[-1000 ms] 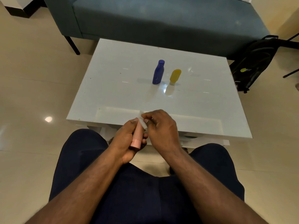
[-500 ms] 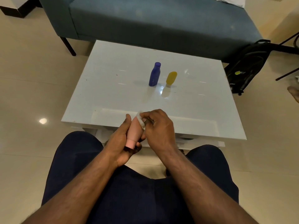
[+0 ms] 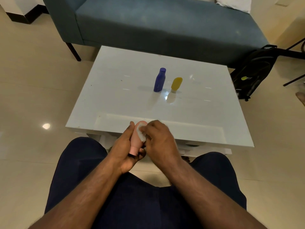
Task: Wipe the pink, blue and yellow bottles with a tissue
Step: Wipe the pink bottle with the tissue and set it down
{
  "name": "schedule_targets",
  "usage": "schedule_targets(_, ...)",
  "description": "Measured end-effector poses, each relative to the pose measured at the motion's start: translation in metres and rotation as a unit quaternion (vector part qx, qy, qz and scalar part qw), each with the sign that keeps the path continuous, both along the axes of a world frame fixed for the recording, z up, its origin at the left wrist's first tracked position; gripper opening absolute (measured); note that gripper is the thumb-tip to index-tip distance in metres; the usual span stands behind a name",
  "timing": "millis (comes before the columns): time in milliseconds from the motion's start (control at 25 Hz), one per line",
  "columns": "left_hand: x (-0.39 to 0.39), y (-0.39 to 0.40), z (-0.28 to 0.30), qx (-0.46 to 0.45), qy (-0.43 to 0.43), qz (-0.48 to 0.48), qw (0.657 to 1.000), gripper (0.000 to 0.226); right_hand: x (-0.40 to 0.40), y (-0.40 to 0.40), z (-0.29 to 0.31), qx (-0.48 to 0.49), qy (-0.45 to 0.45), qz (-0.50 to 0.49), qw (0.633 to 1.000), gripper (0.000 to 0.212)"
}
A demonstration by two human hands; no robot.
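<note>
Head view, looking down past dark-trousered knees: the left hand [image 3: 125, 146] grips the pink bottle [image 3: 137, 140] with its fingers curled round the lower part, thumb laid up along the left side. That bottle is held cap-down toward the lap, its rounded base pointing away, just over the near edge of the white surface [image 3: 115, 103] and not resting on it. The right hand [image 3: 158, 138] has its fingers bent, pinching a small wad of white tissue [image 3: 142, 133] and pressing it against the bottle's upper right side (the fingertips themselves are partly hidden behind the tissue).

Farther out, near the middle of the surface, the blue bottle [image 3: 159, 80] stands upright with its cap on top. Just to its right, close but apart, the yellow bottle [image 3: 176, 84] stands on its pale cap, leaning slightly to the right. Both throw soft reflections on the glossy top.

Beyond the surface sits a teal sofa [image 3: 165, 23] with a white cushion [image 3: 234, 4] at its far right end. A black backpack [image 3: 254, 71] leans on the tiled floor [image 3: 33, 88] to the right.
</note>
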State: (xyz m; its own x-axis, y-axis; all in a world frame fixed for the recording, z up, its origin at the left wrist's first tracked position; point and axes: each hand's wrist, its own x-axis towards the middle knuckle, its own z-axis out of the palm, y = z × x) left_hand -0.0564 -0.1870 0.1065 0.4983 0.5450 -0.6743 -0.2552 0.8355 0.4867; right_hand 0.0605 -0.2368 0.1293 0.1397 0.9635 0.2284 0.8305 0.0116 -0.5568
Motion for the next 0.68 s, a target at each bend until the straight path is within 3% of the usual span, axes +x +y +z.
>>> schedule_targets(120,-0.002,0.000,-0.001,-0.015,-0.013,-0.017,1.000,0.059,0.003,-0.007,0.000,-0.008,-0.038,0.086,0.996,0.031)
schedule_targets(280,0.002,-0.003,0.001,-0.011,-0.033,-0.056,0.998,0.056,0.027,0.015,0.005,0.003,0.015,-0.031,0.999,0.024)
schedule_targets(480,0.001,-0.001,-0.004,0.016,-0.014,-0.049,0.999,0.052,0.004,-0.006,0.004,-0.008,-0.022,0.066,0.998,0.033)
schedule_targets(680,0.002,-0.003,-0.002,0.030,-0.042,-0.071,0.996,0.044,0.028,0.015,0.004,0.014,0.042,-0.053,0.998,0.024)
